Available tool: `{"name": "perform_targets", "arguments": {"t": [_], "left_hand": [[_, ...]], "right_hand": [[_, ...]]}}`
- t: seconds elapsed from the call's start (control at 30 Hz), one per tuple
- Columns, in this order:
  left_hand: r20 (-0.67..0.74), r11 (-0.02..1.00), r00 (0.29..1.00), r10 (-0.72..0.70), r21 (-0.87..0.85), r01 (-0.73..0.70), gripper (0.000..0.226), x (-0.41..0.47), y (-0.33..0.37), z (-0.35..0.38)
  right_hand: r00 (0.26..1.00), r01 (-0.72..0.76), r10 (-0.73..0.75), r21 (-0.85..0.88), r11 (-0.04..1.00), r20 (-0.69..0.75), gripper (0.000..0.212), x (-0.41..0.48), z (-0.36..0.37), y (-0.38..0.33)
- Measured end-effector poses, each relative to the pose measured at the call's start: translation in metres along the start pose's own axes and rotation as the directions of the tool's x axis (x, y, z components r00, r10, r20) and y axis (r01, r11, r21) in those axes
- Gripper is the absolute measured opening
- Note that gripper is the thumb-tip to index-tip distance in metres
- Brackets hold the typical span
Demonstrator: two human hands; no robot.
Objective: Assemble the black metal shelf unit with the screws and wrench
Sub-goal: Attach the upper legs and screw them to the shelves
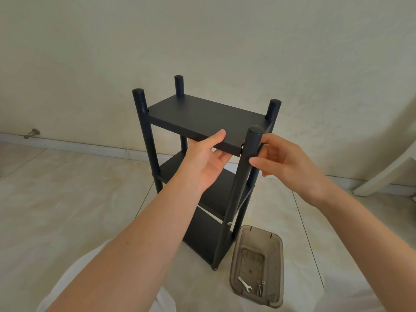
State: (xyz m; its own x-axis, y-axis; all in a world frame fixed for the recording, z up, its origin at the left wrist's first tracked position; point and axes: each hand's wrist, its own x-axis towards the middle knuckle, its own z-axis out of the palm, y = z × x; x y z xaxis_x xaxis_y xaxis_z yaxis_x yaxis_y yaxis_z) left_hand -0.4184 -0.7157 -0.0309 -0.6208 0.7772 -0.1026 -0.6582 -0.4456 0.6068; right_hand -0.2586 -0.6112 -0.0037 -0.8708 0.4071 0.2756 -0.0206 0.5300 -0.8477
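The black metal shelf unit [202,118] stands upright on the tiled floor, with three shelves between its round posts. My left hand [206,158] grips the front edge of the top shelf, thumb on top and fingers underneath. My right hand [283,162] is at the front right post [249,154], thumb and fingertips closed around a spot just below the top shelf; what they pinch is hidden. A small silver wrench [245,284] and several screws [260,290] lie in a brown translucent plastic bin [276,248] on the floor to the right of the shelf's base.
A pale wall and white baseboard [90,147] run behind the shelf. A small metal doorstop [32,133] sits at the baseboard on the left. A white furniture leg [387,174] slants at the right edge. White clothing [74,278] shows at the bottom left.
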Motion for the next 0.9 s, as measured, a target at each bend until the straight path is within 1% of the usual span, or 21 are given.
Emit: {"name": "perform_targets", "arguments": {"t": [0.1,0.23,0.37,0.5,0.63,0.7,0.83,0.9], "left_hand": [[-0.002,1.0,1.0,-0.002,-0.02,0.002,0.053,-0.001,0.0,0.002],[0.01,0.999,1.0,0.018,-0.027,-0.018,0.054,-0.002,0.0,0.003],[0.025,0.999,0.999,0.033,-0.006,-0.033,0.055,-0.001,0.001,0.003],[0.023,0.999,0.999,0.035,0.012,-0.035,0.056,-0.001,0.0,0.004],[0.024,1.0,0.999,0.021,0.012,-0.021,0.055,-0.001,0.0,0.004],[0.036,1.0,0.999,0.009,0.012,-0.009,0.051,-0.002,0.001,0.004],[0.074,1.0,0.997,-0.027,0.002,0.027,0.033,-0.002,0.003,0.001],[0.08,0.999,0.996,-0.033,0.008,0.033,0.029,-0.003,0.003,0.0]], "right_hand": [[1.0,0.009,-0.01,-0.021,1.0,-0.017,0.029,-0.001,0.001,-0.001],[0.997,0.04,-0.046,-0.111,0.993,-0.054,0.027,-0.002,0.005,-0.002],[0.99,0.063,-0.084,-0.175,0.982,-0.117,0.038,-0.005,0.01,-0.001],[0.976,0.069,-0.107,-0.2,0.977,-0.189,0.041,-0.007,0.011,0.0],[0.966,0.047,-0.096,-0.201,0.978,-0.24,0.039,-0.008,0.013,0.001],[0.964,0.042,-0.092,-0.2,0.979,-0.251,0.036,-0.007,0.012,0.0],[0.965,0.026,-0.069,-0.167,0.986,-0.254,0.033,-0.006,0.01,-0.001],[0.964,0.018,-0.059,-0.157,0.987,-0.259,0.034,-0.006,0.01,-0.002]]}}
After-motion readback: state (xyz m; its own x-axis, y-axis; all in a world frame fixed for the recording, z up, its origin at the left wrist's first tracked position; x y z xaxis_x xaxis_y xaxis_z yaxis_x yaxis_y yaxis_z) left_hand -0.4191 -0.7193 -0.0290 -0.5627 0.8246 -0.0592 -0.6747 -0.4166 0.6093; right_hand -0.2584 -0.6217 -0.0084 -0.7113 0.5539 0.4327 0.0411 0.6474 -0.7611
